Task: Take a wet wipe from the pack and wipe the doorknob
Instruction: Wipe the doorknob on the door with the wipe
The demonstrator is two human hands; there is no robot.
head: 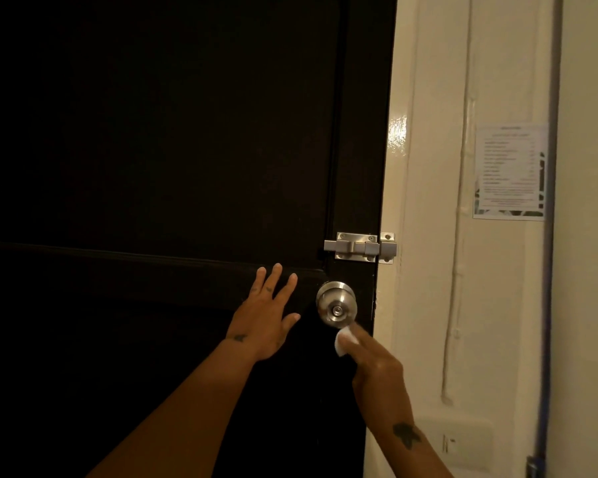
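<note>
A round silver doorknob (336,303) sits near the right edge of a dark door (152,150). My right hand (377,363) is just below and to the right of the knob, shut on a white wet wipe (345,340). The wipe's upper edge touches the underside of the knob. My left hand (265,315) lies flat on the door to the left of the knob, fingers spread, holding nothing. The wipe pack is out of sight.
A silver slide bolt (359,247) is fixed above the knob, reaching onto the cream door frame (394,167). A printed paper notice (510,171) hangs on the cream wall to the right. A grey-blue pipe (549,270) runs down the wall.
</note>
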